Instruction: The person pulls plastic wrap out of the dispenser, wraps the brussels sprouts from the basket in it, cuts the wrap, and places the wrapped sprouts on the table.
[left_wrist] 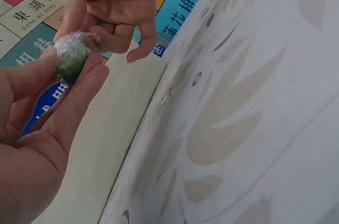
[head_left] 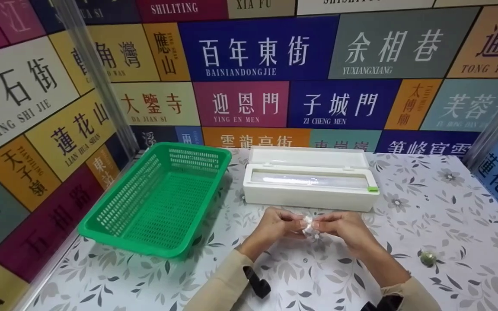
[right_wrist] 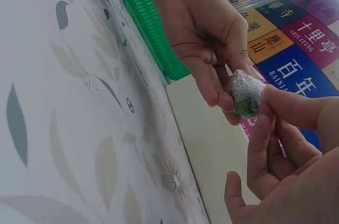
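Both hands meet over the table in front of a white box. Between the fingertips of my left hand (head_left: 277, 224) and right hand (head_left: 346, 226) is a small round green fruit (left_wrist: 69, 68) in clear plastic wrap (right_wrist: 247, 83). The left thumb and fingers pinch the fruit in the left wrist view. My right thumb and forefinger pinch the gathered wrap on its side, with the other fingers loosely bent. From the head view, the fruit is mostly hidden and only shiny wrap shows. Another wrapped green fruit (head_left: 428, 258) lies on the table to the right.
The white wrap dispenser (head_left: 309, 196) stands behind the hands, lid (head_left: 307, 156) raised, with a clear film roll (head_left: 309, 179) and green slider (head_left: 373, 189). A green plastic basket (head_left: 158, 207) sits at left. Sign-patterned walls (head_left: 257, 47) border the flowered table (head_left: 318, 276).
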Available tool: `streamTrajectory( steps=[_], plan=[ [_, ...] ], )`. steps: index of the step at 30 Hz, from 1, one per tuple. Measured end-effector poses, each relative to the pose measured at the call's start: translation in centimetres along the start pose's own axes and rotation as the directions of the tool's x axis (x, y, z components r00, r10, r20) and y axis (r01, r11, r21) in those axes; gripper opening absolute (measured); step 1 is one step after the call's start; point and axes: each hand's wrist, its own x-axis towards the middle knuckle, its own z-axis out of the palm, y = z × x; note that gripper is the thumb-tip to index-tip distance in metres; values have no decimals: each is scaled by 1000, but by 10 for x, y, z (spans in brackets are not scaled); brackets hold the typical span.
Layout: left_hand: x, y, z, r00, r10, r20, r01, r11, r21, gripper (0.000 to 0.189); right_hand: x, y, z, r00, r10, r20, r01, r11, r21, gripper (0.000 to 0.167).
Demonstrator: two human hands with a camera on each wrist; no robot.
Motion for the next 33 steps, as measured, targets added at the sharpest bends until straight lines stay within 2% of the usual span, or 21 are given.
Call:
streamTrajectory(
  steps=[3, 5, 9, 11, 14, 19, 24, 27, 33],
  plan=[
    [1, -1, 0, 999, -17, -35, 16, 1000, -4, 20, -1, -1, 2, 1000, -13, -15, 12, 997, -71, 24],
    [1, -1, 0, 999, -22, -29, 22, 1000, -4, 21, -1, -3, 2, 999, -12, -38, 7, 993, -121, 25],
    [0, 1, -3, 999, -10, 36, 9, 1000, 23, 21, -3, -5, 3, 998, -2, -71, -9, 987, -159, 24],
    [-1, 3, -4, 997, -8, 77, 5, 999, 38, 22, -4, -5, 5, 996, -1, -89, -12, 989, -147, 21],
    [-2, 5, -5, 995, -7, 99, 2, 999, 53, 23, -5, -4, 8, 994, -9, -105, -5, 992, -125, 18],
    [-3, 5, -6, 998, -18, 62, 16, 999, 33, 22, -6, -4, 10, 996, -25, -87, 19, 997, -73, 20],
    [-2, 10, -6, 998, 20, 57, -20, 1000, -9, 25, -8, -11, 7, 998, -48, -46, 44, 996, -74, 27],
    [0, 10, -5, 998, 31, 59, -30, 999, -13, 25, -9, -13, 6, 999, -35, -29, 33, 998, -48, 27],
    [3, 7, -4, 1000, -6, -23, 7, 999, 37, 24, -6, -10, 8, 999, -2, -35, 3, 1000, 7, 28]
  ],
)
